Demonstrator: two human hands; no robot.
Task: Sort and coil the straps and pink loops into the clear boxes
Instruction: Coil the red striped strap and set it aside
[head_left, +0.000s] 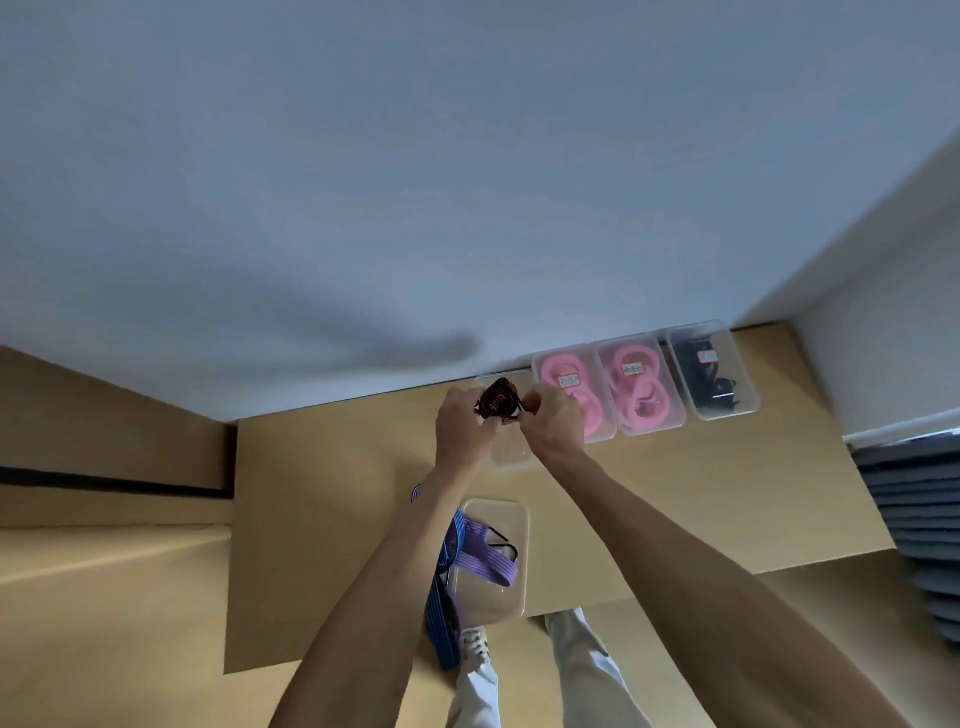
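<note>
My left hand (464, 427) and my right hand (553, 422) together hold a dark red-black coiled strap (497, 401) above an empty clear box (511, 452) at the wall. To its right stand two clear boxes with pink loops (571, 389) (641, 387) and one clear box with black straps (714, 371). Nearer me, a clear box (493, 582) holds a purple strap (485, 553). A blue striped strap (441, 613) lies beside it and hangs over the table's front edge.
The tan table (337, 519) meets a white wall at the back. A lower tan surface lies to the left. Grey folded fabric (914, 499) sits at the right. My legs and a shoe show below the table edge.
</note>
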